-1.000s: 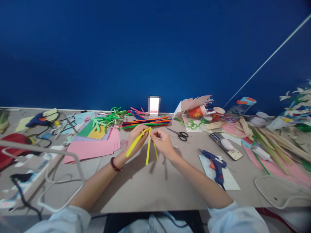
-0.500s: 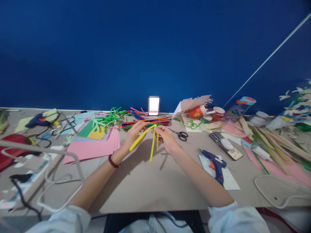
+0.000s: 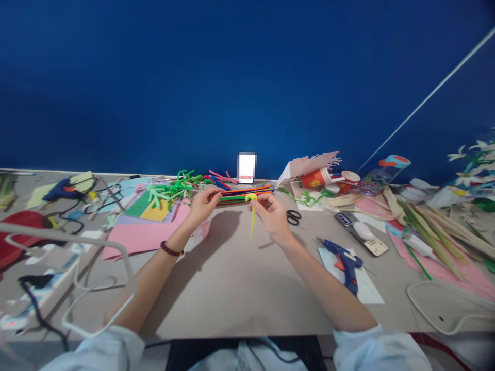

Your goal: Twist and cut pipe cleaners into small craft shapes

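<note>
My right hand [image 3: 271, 214] pinches a yellow pipe cleaner [image 3: 252, 219] between thumb and fingers. Its upper part makes a short bend at the fingertips, and one end hangs straight down. To the left, my left hand [image 3: 204, 207] has its fingertips pressed together in front of the pipe cleaner bundle; whether anything thin is in them cannot be made out. Behind both hands lies the bundle of pipe cleaners [image 3: 235, 199] in orange, green, purple and other colours. Black-handled scissors [image 3: 294, 217] lie just right of my right hand.
Pink paper [image 3: 135, 239] and green pipe cleaner shapes [image 3: 174, 188] lie left. A blue glue gun [image 3: 346, 265] rests on white paper to the right, near a phone [image 3: 373, 245]. A lit screen [image 3: 246, 169] stands by the wall. A power strip [image 3: 50, 283] with cables lies front left.
My left hand has moved left, away from my right hand. The long yellow strands that crossed in front of it no longer show there; a bent piece and one hanging end show at my right hand.
</note>
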Motion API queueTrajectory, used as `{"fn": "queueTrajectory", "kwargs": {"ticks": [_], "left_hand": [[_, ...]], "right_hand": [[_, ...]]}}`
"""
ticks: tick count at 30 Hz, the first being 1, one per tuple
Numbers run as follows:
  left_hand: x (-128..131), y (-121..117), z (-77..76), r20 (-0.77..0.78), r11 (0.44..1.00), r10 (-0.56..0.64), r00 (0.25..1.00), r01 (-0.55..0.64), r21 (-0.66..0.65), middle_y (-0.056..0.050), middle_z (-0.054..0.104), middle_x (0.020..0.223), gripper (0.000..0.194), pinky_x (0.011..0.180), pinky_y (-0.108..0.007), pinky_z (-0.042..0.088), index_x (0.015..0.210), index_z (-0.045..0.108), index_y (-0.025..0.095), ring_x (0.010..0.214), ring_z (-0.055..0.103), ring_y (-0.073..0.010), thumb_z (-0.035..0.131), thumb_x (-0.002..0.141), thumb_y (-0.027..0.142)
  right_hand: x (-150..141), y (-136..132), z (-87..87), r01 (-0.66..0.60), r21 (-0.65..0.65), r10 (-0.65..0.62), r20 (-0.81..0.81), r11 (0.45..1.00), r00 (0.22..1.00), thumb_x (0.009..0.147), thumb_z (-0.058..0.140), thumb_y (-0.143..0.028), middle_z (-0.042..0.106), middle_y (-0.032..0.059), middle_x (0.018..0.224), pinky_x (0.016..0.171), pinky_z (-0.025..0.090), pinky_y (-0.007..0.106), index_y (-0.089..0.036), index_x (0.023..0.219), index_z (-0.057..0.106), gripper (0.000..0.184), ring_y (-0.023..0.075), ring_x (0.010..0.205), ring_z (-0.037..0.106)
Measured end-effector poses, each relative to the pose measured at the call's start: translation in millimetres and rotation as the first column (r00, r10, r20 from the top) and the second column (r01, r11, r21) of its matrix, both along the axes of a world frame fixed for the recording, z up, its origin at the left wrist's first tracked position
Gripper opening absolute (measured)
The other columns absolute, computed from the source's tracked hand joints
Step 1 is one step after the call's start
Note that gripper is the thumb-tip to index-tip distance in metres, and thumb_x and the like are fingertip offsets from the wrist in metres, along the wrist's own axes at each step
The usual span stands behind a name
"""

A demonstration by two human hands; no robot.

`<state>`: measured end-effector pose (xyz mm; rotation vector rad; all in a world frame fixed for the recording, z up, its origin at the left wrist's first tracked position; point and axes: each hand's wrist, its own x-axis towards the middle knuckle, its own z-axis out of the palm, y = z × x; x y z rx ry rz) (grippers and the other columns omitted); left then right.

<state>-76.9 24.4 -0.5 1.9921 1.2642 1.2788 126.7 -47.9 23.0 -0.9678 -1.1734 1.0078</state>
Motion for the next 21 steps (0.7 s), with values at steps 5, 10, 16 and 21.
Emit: {"fn": "queueTrajectory", "kwargs": {"ticks": [5,10,16,21], "left_hand": [[18,-25,22.6,0.250,0.974,-0.176,0.952,0.205,-0.093,-0.008,0.070,0.084,0.028,0.064,-0.026,0.053,0.093,0.069,0.017,0.073,0.064,-0.0164,0.061,0.080,0.039],[35,-50,40.4,0.126,0.966,-0.259,0.958,0.257,0.034,-0.008,0.070,0.090,0.020,0.070,-0.029,0.054,0.085,0.071,0.019,0.084,0.065,-0.0193,0.067,0.076,0.036],[39,-52,31.2,0.071,0.976,-0.202,0.977,0.195,0.091,-0.007,0.070,0.086,0.017,0.064,-0.026,0.052,0.083,0.071,0.019,0.081,0.064,-0.0185,0.068,0.076,0.035],[41,-54,26.7,0.093,0.974,-0.187,0.978,0.172,0.149,-0.008,0.068,0.088,0.015,0.062,-0.026,0.051,0.081,0.070,0.019,0.085,0.063,-0.0184,0.064,0.080,0.033]], "right_hand": [[1,-5,-2.1,0.052,0.119,-0.085,0.289,0.991,0.954,0.076,0.062,-0.041,0.066,0.0036,0.078,0.075,0.051,0.035,-0.022,0.078,0.058,0.020,0.0182,0.072,0.064],[1,-7,-4.8,0.000,0.160,-0.063,0.390,0.987,0.919,0.081,0.057,-0.038,0.068,0.0041,0.083,0.076,0.052,0.036,-0.023,0.080,0.062,0.016,0.0194,0.075,0.066],[2,-5,-7.9,-0.060,0.225,-0.043,0.428,0.972,0.903,0.084,0.052,-0.031,0.069,0.0042,0.089,0.077,0.051,0.035,-0.024,0.085,0.065,0.015,0.0188,0.078,0.065],[2,-4,-6.5,-0.084,0.238,-0.037,0.462,0.968,0.886,0.084,0.051,-0.029,0.070,0.0049,0.092,0.082,0.050,0.038,-0.025,0.088,0.068,0.018,0.0206,0.084,0.065]]}}
